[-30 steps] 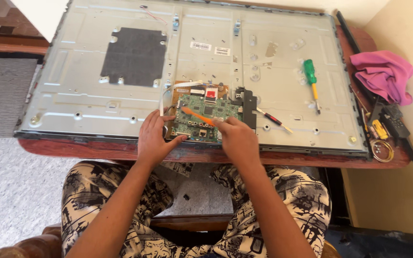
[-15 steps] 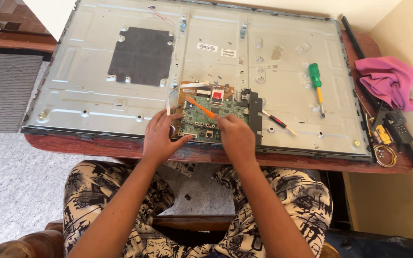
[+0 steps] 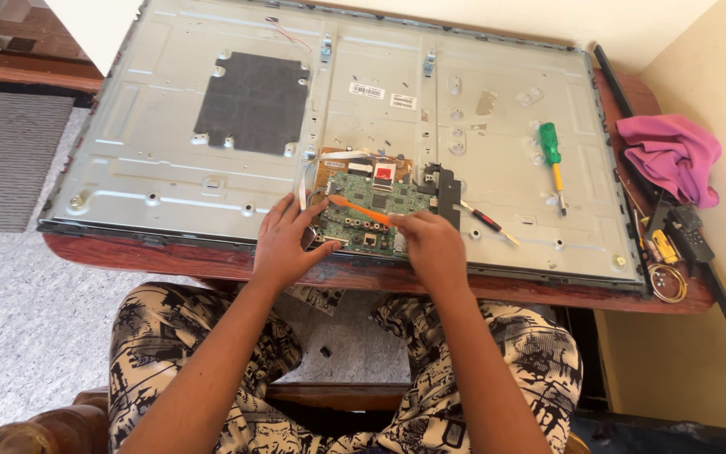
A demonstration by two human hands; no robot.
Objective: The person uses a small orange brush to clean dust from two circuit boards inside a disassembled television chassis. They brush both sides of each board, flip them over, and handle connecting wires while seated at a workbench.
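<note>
Fingers of the right hand (image 3: pixel 432 244) are pinched around the near end of an orange-handled tool (image 3: pixel 361 210), whose shaft slants up and left across the green circuit board (image 3: pixel 367 214). The left hand (image 3: pixel 289 244) rests at the board's lower left corner, fingers loosely curled and spread, the fingertips touching the board's edge; it grasps nothing that I can make out.

The board sits low in the middle of the frame, near the bottom rim of a large grey metal back panel (image 3: pixel 170 181) that lies flat on a reddish wooden table (image 3: pixel 212 261). A narrow strip of table edge shows below the panel, just beyond the wrists. Bare stamped metal spreads wide to the left of the hands, and a dark rectangular pad (image 3: pixel 254 101) lies in the upper left.

To the right of the board lie a small red-and-black screwdriver (image 3: pixel 485 221), close by, and a green-handled screwdriver (image 3: pixel 553 155) farther up. A crumpled pink cloth (image 3: pixel 670 155) sits at the right edge of the frame, with a yellow wire coil (image 3: pixel 668 282) below it. The person's patterned black-and-cream trousers (image 3: pixel 170 345) fill the bottom.
</note>
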